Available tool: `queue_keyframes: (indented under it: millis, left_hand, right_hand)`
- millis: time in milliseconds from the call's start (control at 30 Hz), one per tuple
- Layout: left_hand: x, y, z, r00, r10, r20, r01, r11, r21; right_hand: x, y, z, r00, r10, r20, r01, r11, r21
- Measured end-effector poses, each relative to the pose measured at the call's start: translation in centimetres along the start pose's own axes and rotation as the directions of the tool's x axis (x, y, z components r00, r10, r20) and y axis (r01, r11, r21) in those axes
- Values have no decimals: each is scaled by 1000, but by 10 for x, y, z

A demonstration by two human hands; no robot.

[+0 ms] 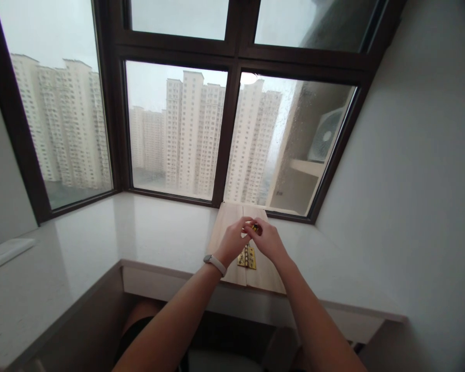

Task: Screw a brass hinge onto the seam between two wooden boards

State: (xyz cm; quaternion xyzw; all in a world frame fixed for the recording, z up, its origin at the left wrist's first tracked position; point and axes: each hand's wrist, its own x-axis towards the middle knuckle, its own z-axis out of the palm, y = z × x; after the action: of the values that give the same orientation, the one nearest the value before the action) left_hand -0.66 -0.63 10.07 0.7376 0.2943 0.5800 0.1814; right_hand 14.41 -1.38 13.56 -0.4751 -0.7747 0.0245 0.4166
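Two pale wooden boards lie side by side on the white sill. A brass-coloured hinge rests across their seam, nearer the front edge. Just beyond the hinge, my left hand and my right hand meet above the boards, fingers curled in. Between their fingertips shows a small yellow-and-black object; its full shape is covered by my fingers, and its lower end cannot be made out. Both hands are closed around it, the right one covering more of it.
Dark-framed windows rise right behind the boards. The white sill runs to both sides, and its front edge drops off above my legs. A flat white item lies at the far left. A plain wall bounds the right.
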Motion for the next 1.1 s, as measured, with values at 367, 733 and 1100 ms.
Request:
queue_keyframes:
  millis: [367, 733, 1100]
  left_hand:
    - [-48, -38, 8, 953, -95, 289, -29, 917, 398]
    - [-75, -57, 16, 872, -258, 415, -40, 809, 587]
    - [-78, -56, 17, 886, -234, 399, -60, 797, 601]
  right_hand:
    - [1, 34, -38, 999, 41, 19, -35, 966, -254]
    - [-18, 64, -26, 994, 112, 12, -106, 962, -252]
    - [-14, 66, -23, 996, 80, 33, -68, 958, -280]
